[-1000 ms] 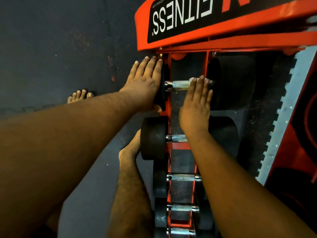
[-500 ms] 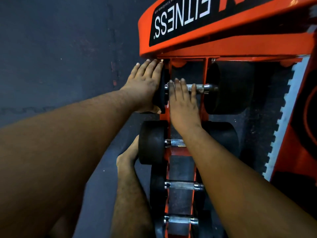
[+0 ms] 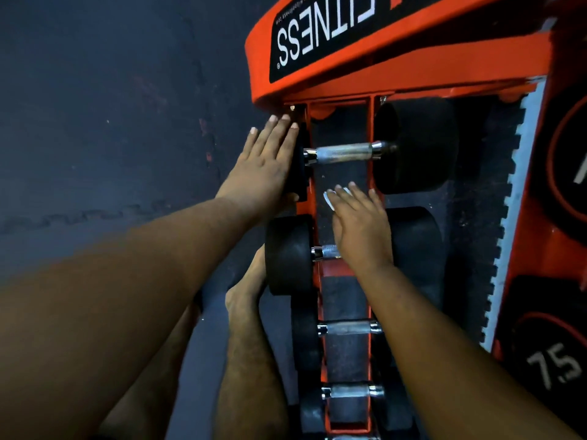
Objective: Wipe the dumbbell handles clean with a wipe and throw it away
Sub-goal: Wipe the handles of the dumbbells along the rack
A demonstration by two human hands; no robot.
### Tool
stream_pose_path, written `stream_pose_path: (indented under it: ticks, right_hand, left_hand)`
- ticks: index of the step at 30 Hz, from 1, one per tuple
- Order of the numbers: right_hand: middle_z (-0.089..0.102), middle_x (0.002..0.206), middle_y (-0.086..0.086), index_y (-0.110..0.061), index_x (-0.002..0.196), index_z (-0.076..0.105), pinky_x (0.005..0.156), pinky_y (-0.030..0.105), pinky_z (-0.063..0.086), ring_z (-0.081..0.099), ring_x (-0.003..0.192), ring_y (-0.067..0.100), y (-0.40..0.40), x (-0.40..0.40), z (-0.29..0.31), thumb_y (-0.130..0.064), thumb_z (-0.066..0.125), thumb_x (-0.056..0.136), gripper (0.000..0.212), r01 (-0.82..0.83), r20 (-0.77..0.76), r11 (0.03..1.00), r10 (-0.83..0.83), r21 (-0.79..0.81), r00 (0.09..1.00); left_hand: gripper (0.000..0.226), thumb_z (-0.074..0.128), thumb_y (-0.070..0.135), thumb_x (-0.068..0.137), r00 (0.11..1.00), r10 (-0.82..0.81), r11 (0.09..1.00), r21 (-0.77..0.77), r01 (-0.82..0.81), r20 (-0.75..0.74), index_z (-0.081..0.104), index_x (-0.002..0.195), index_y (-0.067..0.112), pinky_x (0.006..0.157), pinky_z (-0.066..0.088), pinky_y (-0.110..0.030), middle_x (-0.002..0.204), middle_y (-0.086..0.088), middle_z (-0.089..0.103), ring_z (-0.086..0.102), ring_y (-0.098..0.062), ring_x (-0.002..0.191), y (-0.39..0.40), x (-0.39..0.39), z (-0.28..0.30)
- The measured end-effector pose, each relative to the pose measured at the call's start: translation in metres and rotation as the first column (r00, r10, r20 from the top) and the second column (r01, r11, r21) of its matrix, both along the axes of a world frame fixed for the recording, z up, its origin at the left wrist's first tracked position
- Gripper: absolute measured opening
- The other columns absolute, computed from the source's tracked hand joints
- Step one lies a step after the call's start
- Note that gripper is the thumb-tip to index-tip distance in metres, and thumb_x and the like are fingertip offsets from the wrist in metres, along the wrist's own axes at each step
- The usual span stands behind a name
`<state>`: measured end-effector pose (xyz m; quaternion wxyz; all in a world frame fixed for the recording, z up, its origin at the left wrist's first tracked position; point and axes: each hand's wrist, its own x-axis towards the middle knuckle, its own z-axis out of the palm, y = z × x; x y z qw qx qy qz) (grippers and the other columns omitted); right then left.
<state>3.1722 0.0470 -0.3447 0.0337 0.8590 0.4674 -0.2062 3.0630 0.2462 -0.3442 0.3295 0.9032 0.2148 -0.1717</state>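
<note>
Two bare hands work at an orange dumbbell rack [image 3: 320,90] whose black nameplate [image 3: 320,33], seen upside down, reads "FITNESS"; a weight plate [image 3: 552,363] at the near right is marked "75". The rack holds black rubber-headed dumbbells stacked one above another, chrome handles across the middle. The left hand [image 3: 266,166] lies flat, fingers straight and together, against the left head of the top dumbbell [image 3: 413,144]. The right hand [image 3: 359,227], fingers extended and pressed loosely over a white wipe [image 3: 328,200], sits between the top handle [image 3: 344,153] and the second dumbbell's handle [image 3: 327,251], part of which it covers; only a corner of the wipe shows past the fingertips. Half a second earlier the right hand lay across the top handle; it has since dropped lower, leaving that handle fully exposed. The left hand has kept its place. A bare foot [image 3: 247,290] stands on the dark floor [image 3: 111,122] beside the rack.
</note>
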Motion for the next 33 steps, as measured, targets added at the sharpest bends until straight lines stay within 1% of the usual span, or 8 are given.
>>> stream_pose_path:
  ticks: [4, 8, 13, 17, 22, 28, 30, 33]
  right_hand:
    - [0.062, 0.139, 0.008, -0.015, 0.135, 0.062, 0.116, 0.052, 0.033, 0.051, 0.136, 0.028, -0.044, -0.037, -0.002, -0.018, 0.043, 0.093, 0.046, -0.003, -0.04, 0.984, -0.004, -0.178, 0.999]
    - [0.026, 0.165, 0.008, -0.013, 0.157, 0.026, 0.124, 0.054, 0.005, 0.016, 0.154, 0.025, -0.06, -0.069, -0.015, -0.023, 0.046, 0.099, 0.063, -0.115, -0.146, 0.898, 0.057, -0.424, 0.988]
    - [0.016, 0.167, 0.01, -0.011, 0.16, 0.012, 0.115, 0.072, 0.003, 0.011, 0.155, 0.027, -0.079, -0.079, -0.017, -0.025, 0.042, 0.095, 0.073, -0.181, -0.03, 0.881, 0.187, -0.437, 0.982]
    - [0.0, 0.168, 0.015, -0.01, 0.16, -0.002, 0.11, 0.078, 0.002, -0.004, 0.155, 0.032, -0.097, -0.087, -0.007, -0.027, 0.031, 0.096, 0.075, -0.204, -0.005, 0.85, 0.231, -0.486, 0.973]
    - [0.032, 0.158, 0.014, -0.009, 0.157, 0.021, 0.119, 0.067, 0.005, 0.014, 0.154, 0.03, -0.067, -0.064, -0.033, -0.022, 0.045, 0.098, 0.065, -0.26, -0.031, 0.869, 0.272, -0.42, 0.962]
    - [0.015, 0.166, 0.012, -0.008, 0.159, 0.014, 0.121, 0.064, 0.005, 0.004, 0.155, 0.028, -0.097, -0.081, -0.014, -0.022, 0.053, 0.091, 0.08, -0.236, -0.07, 0.901, 0.226, -0.363, 0.972]
    - [0.033, 0.158, 0.013, -0.008, 0.155, 0.027, 0.122, 0.062, 0.009, 0.023, 0.151, 0.03, -0.088, -0.073, -0.018, -0.018, 0.054, 0.09, 0.071, -0.219, -0.055, 0.915, 0.213, -0.34, 0.975]
    - [0.055, 0.132, 0.012, -0.009, 0.138, 0.047, 0.124, 0.053, 0.015, 0.048, 0.128, 0.03, -0.057, -0.058, -0.033, -0.012, 0.046, 0.093, 0.045, -0.213, -0.111, 0.916, 0.186, -0.34, 0.976]
  left_hand:
    - [0.111, 0.071, 0.048, 0.087, 0.992, -0.063, 0.997, -0.037, 0.067, 0.109, 0.002, 0.162, 0.006, 0.126, -0.008, -0.042, 0.169, -0.014, -0.013, -0.015, -0.029, 0.156, -0.056, -0.045, 0.004]
    - [0.123, 0.067, 0.062, 0.086, 0.969, -0.232, 0.963, -0.159, 0.216, -0.086, -0.017, 0.159, 0.01, 0.126, -0.01, -0.041, 0.166, -0.012, -0.025, -0.025, -0.025, 0.153, -0.111, -0.076, -0.006]
    - [0.133, 0.076, 0.057, 0.08, 0.971, -0.149, 0.987, -0.084, 0.135, -0.189, -0.02, 0.157, 0.006, 0.124, -0.013, -0.043, 0.168, -0.015, -0.02, -0.019, -0.029, 0.155, -0.14, -0.073, -0.014]
    - [0.139, 0.081, 0.056, 0.076, 0.973, -0.105, 0.994, -0.027, 0.101, -0.207, -0.019, 0.157, 0.004, 0.126, -0.007, -0.047, 0.168, -0.018, -0.013, -0.013, -0.032, 0.156, -0.146, -0.065, -0.015]
    - [0.143, 0.082, 0.062, 0.071, 0.972, -0.092, 0.995, -0.062, 0.08, -0.216, -0.017, 0.158, 0.006, 0.125, -0.009, -0.046, 0.169, -0.016, -0.009, -0.011, -0.031, 0.156, -0.144, -0.064, -0.016]
    - [0.141, 0.079, 0.065, 0.074, 0.966, -0.109, 0.992, -0.087, 0.091, -0.235, -0.017, 0.158, 0.007, 0.125, -0.01, -0.049, 0.169, -0.015, -0.012, -0.014, -0.032, 0.156, -0.141, -0.062, -0.014]
    - [0.144, 0.081, 0.065, 0.071, 0.966, -0.11, 0.992, -0.09, 0.091, -0.236, -0.017, 0.158, 0.007, 0.125, -0.009, -0.05, 0.169, -0.016, -0.012, -0.014, -0.032, 0.156, -0.141, -0.062, -0.016]
    - [0.148, 0.084, 0.064, 0.067, 0.967, -0.108, 0.993, -0.073, 0.094, -0.23, -0.017, 0.158, 0.008, 0.126, -0.007, -0.051, 0.169, -0.015, -0.01, -0.012, -0.032, 0.156, -0.143, -0.063, -0.018]
